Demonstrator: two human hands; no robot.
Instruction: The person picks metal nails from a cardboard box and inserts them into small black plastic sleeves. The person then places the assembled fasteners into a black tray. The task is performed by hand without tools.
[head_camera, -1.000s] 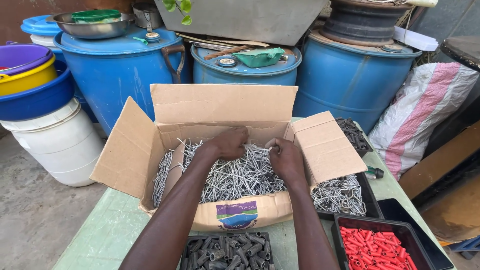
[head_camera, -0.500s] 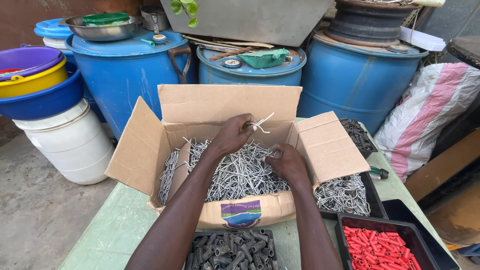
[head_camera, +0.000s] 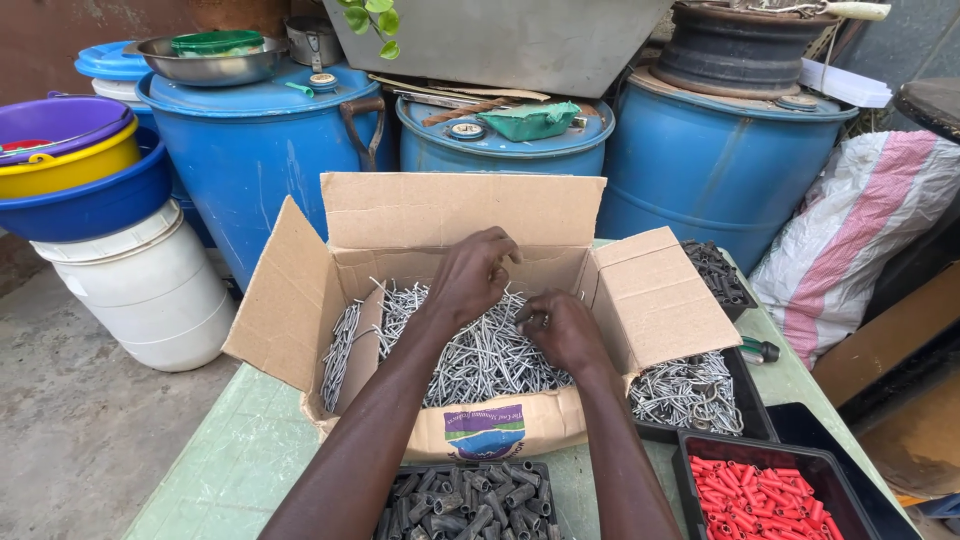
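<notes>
An open cardboard box (head_camera: 452, 210) stands on a green table (head_camera: 230, 470) and holds a heap of silver bent metal nails (head_camera: 480, 362). My left hand (head_camera: 476, 276) hovers just over the back of the heap, its fingers bunched together on a few of the nails. Lower and to the right, my right hand (head_camera: 562, 330) rests on the heap with its fingers curled into the nails. Both forearms reach in over the box's front wall.
A black tray of dark grey plugs (head_camera: 470, 500) sits in front of the box, with a tray of red plugs (head_camera: 765, 495) and a tray of more silver nails (head_camera: 690, 392) at the right. Blue barrels (head_camera: 260, 150), a white bucket (head_camera: 140, 290) and a striped sack (head_camera: 860, 230) stand around.
My left hand, which had lifted a pinch of nails above the heap, has come down closer to it. My right hand stays on the heap.
</notes>
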